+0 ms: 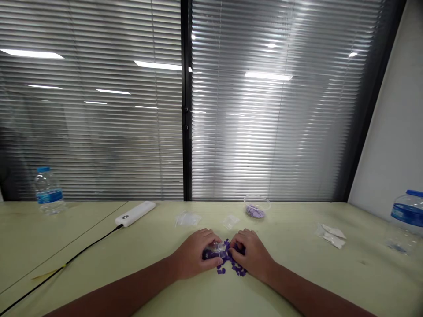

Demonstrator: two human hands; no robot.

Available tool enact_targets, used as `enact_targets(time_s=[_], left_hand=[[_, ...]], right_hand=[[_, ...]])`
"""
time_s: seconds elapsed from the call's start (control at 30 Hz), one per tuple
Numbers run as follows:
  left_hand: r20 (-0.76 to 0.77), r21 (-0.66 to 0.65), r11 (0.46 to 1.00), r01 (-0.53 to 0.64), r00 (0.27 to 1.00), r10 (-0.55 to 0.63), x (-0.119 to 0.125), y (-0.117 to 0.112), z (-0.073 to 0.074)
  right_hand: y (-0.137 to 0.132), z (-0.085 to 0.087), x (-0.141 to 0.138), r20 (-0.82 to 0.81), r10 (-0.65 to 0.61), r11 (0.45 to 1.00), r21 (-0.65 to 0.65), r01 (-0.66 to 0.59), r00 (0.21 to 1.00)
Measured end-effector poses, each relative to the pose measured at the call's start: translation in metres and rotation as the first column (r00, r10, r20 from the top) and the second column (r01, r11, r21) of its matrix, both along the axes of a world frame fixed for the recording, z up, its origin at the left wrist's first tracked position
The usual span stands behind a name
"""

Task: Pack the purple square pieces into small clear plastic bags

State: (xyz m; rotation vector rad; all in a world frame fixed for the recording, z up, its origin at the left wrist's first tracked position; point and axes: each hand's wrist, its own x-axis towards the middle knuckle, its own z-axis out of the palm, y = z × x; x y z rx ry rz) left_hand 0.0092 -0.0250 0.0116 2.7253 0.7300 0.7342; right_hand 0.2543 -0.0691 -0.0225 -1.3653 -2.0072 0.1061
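My left hand is closed around a small clear plastic bag with dark purple pieces inside; the bag's opening faces right. My right hand is curled over the loose purple pieces, its thumb and fingers drawn together on some of them beside the bag. More small, flat purple pieces lie scattered on the table between the two hands. The palm and fingers of my right hand partly hide the pile.
Beyond my hands on the table stands a clear round tub with pale purple bits. Clear plastic bags lie nearby. A white power bank with a black cable is left; crumpled wrappers and a large bottle are right.
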Motion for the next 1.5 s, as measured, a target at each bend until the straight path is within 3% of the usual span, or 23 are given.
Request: enact_targets(time_s=[0.23,0.57,1.27,1.5], left_hand=[[0.001,0.007,1.0,0.011,1.0,-0.011,0.0002,-0.0015,0.0011],[-0.011,0.004,1.0,0.005,1.0,-0.004,0.0002,-0.0015,0.001],[-0.003,0.009,1.0,0.013,1.0,-0.013,0.001,-0.0021,0.0017],[-0.017,0.0,0.999,0.033,0.999,-0.033,0.0012,-0.0027,0.0034]], right_hand=[[-0.0044,0.0074,-0.0023,-0.019,0.018,1.0,0.026,-0.017,1.0],[-0.0034,0.0039,-0.0014,-0.006,0.177,0.984,0.037,-0.176,0.984],[-0.0022,0.0034,-0.0009,-0.02,0.241,0.963,0.128,-0.237,0.97],[-0.0067,0.0081,-0.0019,0.02,0.28,0.936,0.215,-0.277,0.96]])
